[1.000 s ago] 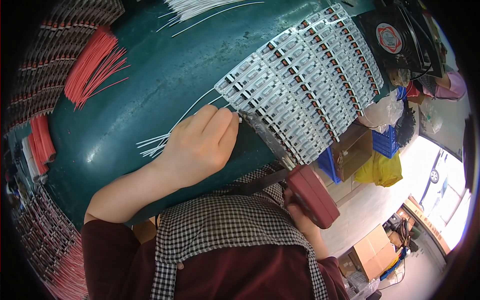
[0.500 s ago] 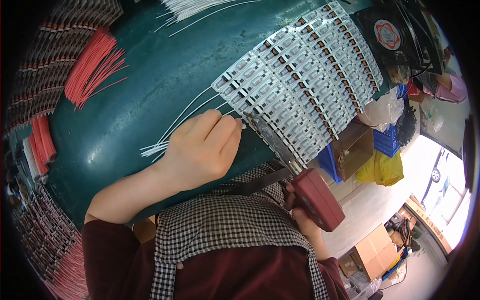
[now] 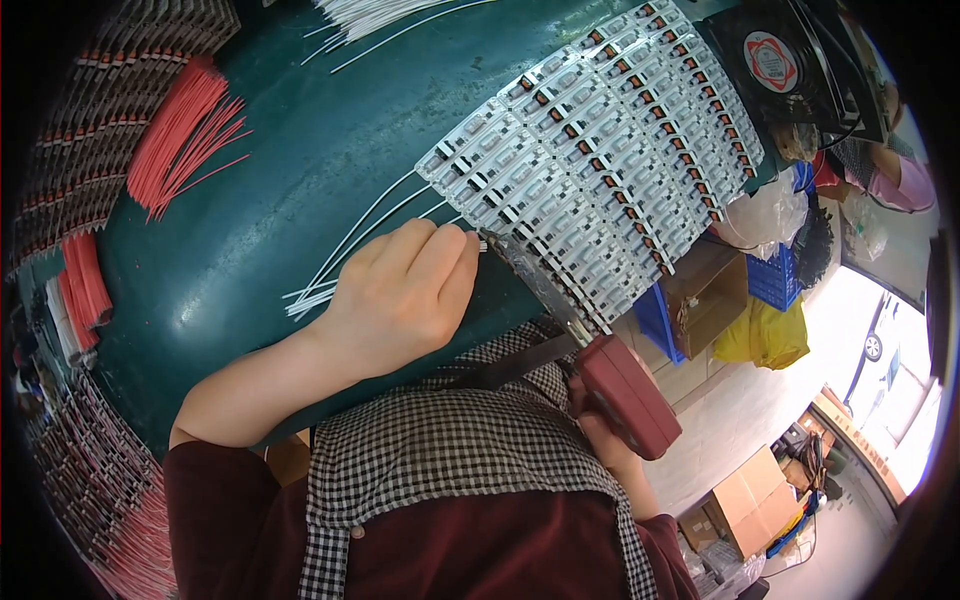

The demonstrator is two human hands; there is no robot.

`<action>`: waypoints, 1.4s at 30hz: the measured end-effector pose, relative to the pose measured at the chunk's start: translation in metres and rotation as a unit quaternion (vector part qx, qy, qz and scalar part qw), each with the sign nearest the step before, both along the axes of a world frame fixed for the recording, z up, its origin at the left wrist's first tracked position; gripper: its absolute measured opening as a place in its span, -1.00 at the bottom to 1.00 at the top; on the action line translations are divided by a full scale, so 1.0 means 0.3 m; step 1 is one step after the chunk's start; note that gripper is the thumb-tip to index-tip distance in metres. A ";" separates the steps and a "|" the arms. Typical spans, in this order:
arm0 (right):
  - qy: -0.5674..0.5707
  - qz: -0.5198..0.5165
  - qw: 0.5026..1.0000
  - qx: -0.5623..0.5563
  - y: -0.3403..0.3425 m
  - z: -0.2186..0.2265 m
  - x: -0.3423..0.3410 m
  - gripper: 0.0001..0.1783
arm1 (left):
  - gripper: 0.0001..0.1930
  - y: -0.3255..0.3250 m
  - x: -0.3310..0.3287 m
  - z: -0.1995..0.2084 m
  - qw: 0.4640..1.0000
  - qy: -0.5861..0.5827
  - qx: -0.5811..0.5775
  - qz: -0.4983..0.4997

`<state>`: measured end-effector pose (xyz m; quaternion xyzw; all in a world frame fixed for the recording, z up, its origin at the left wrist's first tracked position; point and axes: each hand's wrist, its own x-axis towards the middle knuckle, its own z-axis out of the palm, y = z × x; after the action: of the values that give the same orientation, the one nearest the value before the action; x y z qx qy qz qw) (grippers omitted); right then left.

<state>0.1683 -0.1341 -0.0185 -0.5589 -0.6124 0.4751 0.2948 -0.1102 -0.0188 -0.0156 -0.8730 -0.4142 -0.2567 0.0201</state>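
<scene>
My left hand [image 3: 405, 290] is closed on several thin white wires [image 3: 318, 296], whose tails stick out on its left side and whose short ends show by its fingertips. It hovers at the lower left edge of a large panel of small white circuit boards [image 3: 590, 150]. A few white wires run from that edge back toward the hand. My right hand [image 3: 608, 440] grips a soldering iron [image 3: 628, 395] with a dark red body, which hides part of the fingers. The iron's dark metal barrel slants up left along the panel's near edge, its tip close to my left fingertips.
Red wires [image 3: 185, 135] and stacked board panels [image 3: 90, 120] lie at the left of the green table [image 3: 250, 230]. More white wires [image 3: 375, 15] lie at the far edge. A black fan unit [image 3: 780, 65] stands far right, above a cardboard box [image 3: 708, 290] and blue crate [image 3: 772, 285].
The soldering iron and my right hand have shifted slightly left. The panel appears a little further left, and my left hand has moved only slightly, keeping its hold on the wires.
</scene>
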 end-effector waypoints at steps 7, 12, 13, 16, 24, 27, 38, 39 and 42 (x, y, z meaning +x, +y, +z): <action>0.003 0.009 1.000 0.001 -0.053 -0.032 0.048 -0.17 | -0.87 -0.004 0.000 0.015 1.000 0.009 -0.016 0.007; 0.039 -0.025 0.999 0.015 -0.041 -0.011 0.023 -0.19 | -0.86 -0.014 0.025 0.010 1.000 -0.019 -0.005 -0.006; 0.035 -0.021 0.999 0.015 -0.037 -0.006 0.023 -0.19 | -0.85 -0.016 0.028 0.008 1.000 -0.020 0.003 -0.009; 0.026 -0.012 0.999 0.015 -0.048 -0.014 0.039 -0.20 | -0.84 -0.027 0.025 0.006 1.000 -0.014 -0.017 -0.017; 0.026 -0.026 0.999 0.015 -0.023 0.002 0.024 -0.23 | -0.69 -0.040 0.024 0.027 0.996 -0.003 -0.087 -0.016; -0.022 0.010 0.999 0.037 -0.013 0.008 0.023 -0.22 | -0.77 -0.028 0.025 0.013 0.998 -0.008 -0.060 -0.019; -0.010 0.002 1.000 0.018 -0.080 -0.028 0.071 -0.20 | -0.72 -0.038 0.032 0.024 0.997 -0.007 -0.072 -0.017; -0.009 0.002 1.000 0.018 -0.086 -0.031 0.073 -0.20 | -0.72 -0.037 0.034 0.023 0.997 -0.016 -0.068 -0.016; -0.031 -0.007 0.999 0.035 -0.105 -0.043 0.084 -0.20 | -0.75 -0.032 0.039 0.015 0.998 -0.025 -0.045 -0.021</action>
<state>0.1933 -0.1655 -0.0315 -0.5666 -0.6340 0.4336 0.2984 -0.0984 -0.0285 -0.0111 -0.8748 -0.4071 -0.2604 -0.0348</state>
